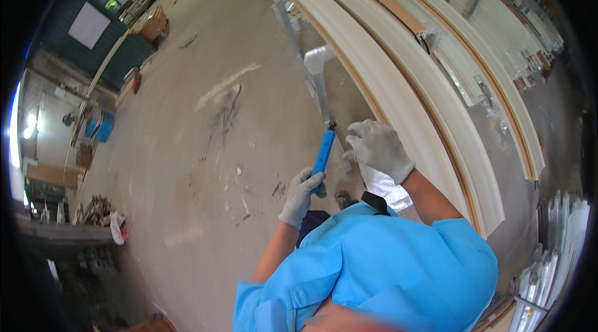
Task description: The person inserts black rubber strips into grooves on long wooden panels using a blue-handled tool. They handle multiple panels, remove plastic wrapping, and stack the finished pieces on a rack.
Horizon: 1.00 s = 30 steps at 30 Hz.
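My left hand [301, 196], in a white work glove, is closed round the lower end of a long blue-handled tool [323, 151]. The tool slants up and away, with a short dark tip at its far end; its exact kind does not show. To its right, my right hand [379, 147], also gloved, is raised with bent fingers apart and nothing visible between them. It hovers by the edge of the long white panels [411, 104], which have brown edge strips. Shiny clear wrapping [386, 189] shows below the right hand, partly hidden by it.
A grey metal rack arm [319, 76] stands out beside the panels. Further long profiles [498, 33] lie on racks to the right, and wrapped lengths [560, 245] stand at lower right. A blue bin [101, 126] is at far left, across the scuffed concrete floor [187, 164].
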Available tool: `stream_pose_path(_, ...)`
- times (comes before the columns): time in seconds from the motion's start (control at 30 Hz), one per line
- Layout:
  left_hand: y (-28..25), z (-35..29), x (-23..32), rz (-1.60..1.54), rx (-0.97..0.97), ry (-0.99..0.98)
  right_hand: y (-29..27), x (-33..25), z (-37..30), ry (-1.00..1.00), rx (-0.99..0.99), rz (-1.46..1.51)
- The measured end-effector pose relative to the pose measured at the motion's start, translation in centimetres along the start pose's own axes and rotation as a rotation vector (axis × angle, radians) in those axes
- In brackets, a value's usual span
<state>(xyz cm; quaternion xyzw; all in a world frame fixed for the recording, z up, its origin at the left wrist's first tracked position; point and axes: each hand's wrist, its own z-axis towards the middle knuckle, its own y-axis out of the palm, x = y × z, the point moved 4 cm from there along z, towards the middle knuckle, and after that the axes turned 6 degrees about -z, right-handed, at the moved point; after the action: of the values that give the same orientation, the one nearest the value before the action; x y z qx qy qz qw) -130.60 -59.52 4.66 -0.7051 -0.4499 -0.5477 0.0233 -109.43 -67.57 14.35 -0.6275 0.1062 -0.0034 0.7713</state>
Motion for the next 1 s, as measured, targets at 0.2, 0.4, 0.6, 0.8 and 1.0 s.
stream_pose_path(0.2,-5.4,6.9,5.5,0.096,-0.250,-0.191,4.0,-6.1,8.6,-0.409,0.183,-0.103)
stream_pose_path(0.4,-12.8,13.6,13.3,-0.033,-0.387,-0.164,9.4,-6.8,17.6,0.021,-0.113,0.210)
stream_pose_path(0.6,-18.6,23.7,20.2,0.057,-0.340,-0.127,8.6,-2.6,20.4,0.593,0.101,0.309)
stream_pose_path(0.8,-16.8,35.1,23.0,0.052,-0.410,-0.209,8.4,6.1,21.5,0.875,0.426,0.259)
stream_pose_path(1.0,-14.7,43.8,26.9,0.187,-0.429,-0.232,9.1,14.2,23.6,1.154,0.627,0.549)
